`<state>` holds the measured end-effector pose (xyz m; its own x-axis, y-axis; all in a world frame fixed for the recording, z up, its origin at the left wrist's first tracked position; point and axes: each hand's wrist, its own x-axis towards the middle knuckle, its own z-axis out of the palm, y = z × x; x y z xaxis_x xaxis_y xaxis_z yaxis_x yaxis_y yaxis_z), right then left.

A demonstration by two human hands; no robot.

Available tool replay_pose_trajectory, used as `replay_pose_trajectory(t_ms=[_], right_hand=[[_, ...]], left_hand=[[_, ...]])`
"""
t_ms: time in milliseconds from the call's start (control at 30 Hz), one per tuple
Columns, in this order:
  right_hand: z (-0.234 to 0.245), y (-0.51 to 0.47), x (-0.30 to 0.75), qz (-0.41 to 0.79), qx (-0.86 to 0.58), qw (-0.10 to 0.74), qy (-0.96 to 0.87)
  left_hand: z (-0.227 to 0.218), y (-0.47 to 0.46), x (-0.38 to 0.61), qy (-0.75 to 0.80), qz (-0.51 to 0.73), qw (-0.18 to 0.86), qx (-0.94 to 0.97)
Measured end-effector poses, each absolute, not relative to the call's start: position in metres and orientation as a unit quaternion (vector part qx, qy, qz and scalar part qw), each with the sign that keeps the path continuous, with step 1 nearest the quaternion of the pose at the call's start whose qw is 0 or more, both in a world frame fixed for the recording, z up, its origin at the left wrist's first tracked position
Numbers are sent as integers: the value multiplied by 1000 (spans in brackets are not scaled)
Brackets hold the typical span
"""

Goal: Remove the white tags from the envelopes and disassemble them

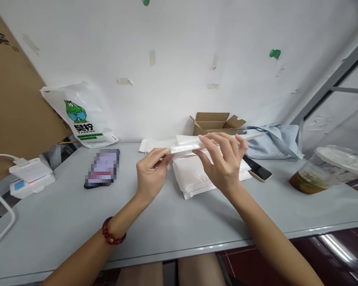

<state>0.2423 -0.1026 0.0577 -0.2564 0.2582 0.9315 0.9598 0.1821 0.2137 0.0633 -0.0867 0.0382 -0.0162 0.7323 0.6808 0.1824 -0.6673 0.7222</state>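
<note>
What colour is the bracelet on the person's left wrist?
Dark red; the bracelet shows best in the head view.

phone [103,167] pixelated, packet [185,148] partly behind right hand [223,163]

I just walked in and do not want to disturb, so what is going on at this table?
A person at a grey table holds a thin white packet in both hands, a little above the surface. The left hand pinches its left end; the right hand grips the other part from above. Below it lies a pile of similar white packets. A phone lies right of the pile, and an open cardboard box stands behind it.
</note>
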Motion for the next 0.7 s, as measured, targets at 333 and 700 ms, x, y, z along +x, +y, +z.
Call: replay_pose_trajectory(t_ms=[333,700], right_hand=[[51,-91,247,-298,-502,386,-715],[40,-84,257,-108,-563,248,-781]], left_hand=[[27,-81,76,377,486,632,472],[9,-3,-1,590,530,168,585]])
